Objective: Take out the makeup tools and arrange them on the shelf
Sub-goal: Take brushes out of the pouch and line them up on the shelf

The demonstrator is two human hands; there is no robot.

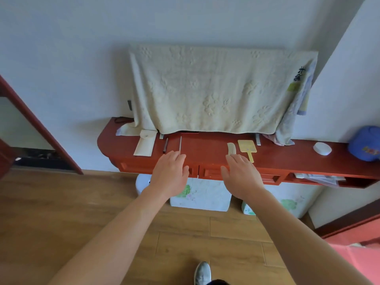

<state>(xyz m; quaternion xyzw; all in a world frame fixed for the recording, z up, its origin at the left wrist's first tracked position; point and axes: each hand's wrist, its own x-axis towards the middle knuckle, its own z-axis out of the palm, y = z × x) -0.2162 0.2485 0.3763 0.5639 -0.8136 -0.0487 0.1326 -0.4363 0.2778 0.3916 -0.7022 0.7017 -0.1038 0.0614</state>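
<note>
Both hands are hovering flat and empty, fingers relaxed: the left hand [170, 171] below the towel's [205, 89] left half, the right hand [240, 175] below its right. The comb [231, 148] and mirror [247, 149] are lying on the shelf [205, 150] just below the towel. The person is probably straightening the row, and sliding each tool gently should be keeping it parallel. Whether the right fingertips [233, 158] are touching the comb is unclear.

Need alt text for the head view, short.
A person's left hand and right hand, both open and empty, reach toward a red wooden shelf. A pale curved comb and a yellow paddle-shaped tool lie by the right hand; a cream towel hangs behind.
</note>
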